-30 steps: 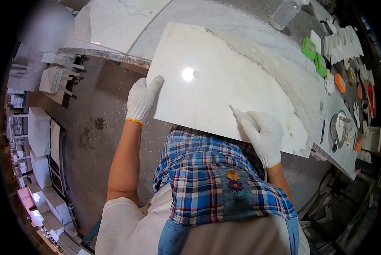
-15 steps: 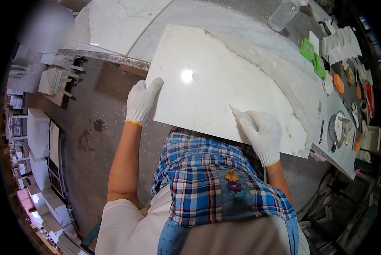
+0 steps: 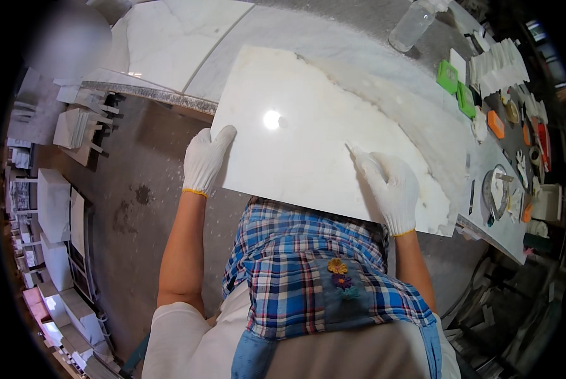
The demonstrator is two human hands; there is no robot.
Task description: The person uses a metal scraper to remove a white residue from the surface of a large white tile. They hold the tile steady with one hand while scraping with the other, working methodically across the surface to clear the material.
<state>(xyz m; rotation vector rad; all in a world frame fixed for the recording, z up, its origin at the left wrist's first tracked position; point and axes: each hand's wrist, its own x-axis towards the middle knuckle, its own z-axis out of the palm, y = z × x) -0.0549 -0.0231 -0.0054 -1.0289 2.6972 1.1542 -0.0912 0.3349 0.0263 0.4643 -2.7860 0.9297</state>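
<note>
A polished white marble slab (image 3: 295,148) with a grey-brown vein lies tilted over the near edge of the bench in front of my body. My left hand (image 3: 205,158), in a white knitted glove with a yellow cuff, grips its left edge, thumb on top and fingers hidden beneath. My right hand (image 3: 389,186), gloved the same way, rests over the right part of the slab's face with its fingers drawn together. A thin pale tip sticks out past those fingers toward the slab. Whether it is a small tool or the glove's own fingertip is too small to tell.
More marble slabs (image 3: 175,38) cover the bench. On the right lie a clear plastic bottle (image 3: 413,26), green pads (image 3: 447,77), an orange block (image 3: 496,124), a roll of tape (image 3: 499,183) and small tools. Stone blocks (image 3: 54,199) stand on the floor at left.
My right hand has moved slightly up and away from me across the slab, its pale tip with it. The left hand keeps its grip on the edge. The whole view has shifted a little.
</note>
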